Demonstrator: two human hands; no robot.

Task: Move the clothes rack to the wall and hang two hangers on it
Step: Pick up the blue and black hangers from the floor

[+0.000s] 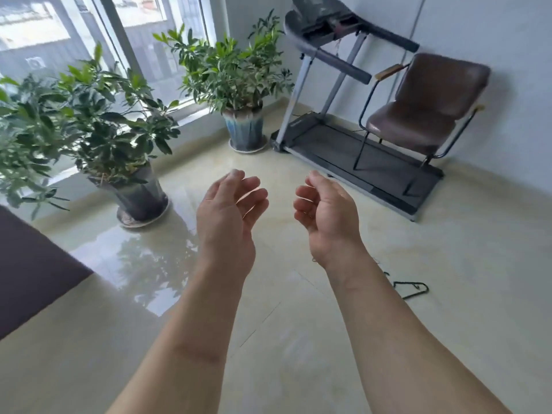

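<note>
My left hand point(230, 216) and my right hand point(328, 216) are raised side by side over the glossy tiled floor, palms facing each other, fingers curled loosely and apart, holding nothing. A dark wire hanger point(413, 289) lies flat on the floor just right of my right forearm, partly hidden by that arm. No clothes rack is in view. The white wall point(507, 34) rises at the right.
Two potted plants stand by the window: a large one point(98, 130) at left, another point(236, 82) at the back. A treadmill point(352, 138) lies along the right wall with a brown chair point(424, 109) standing on it. A dark surface point(33, 270) juts in at left.
</note>
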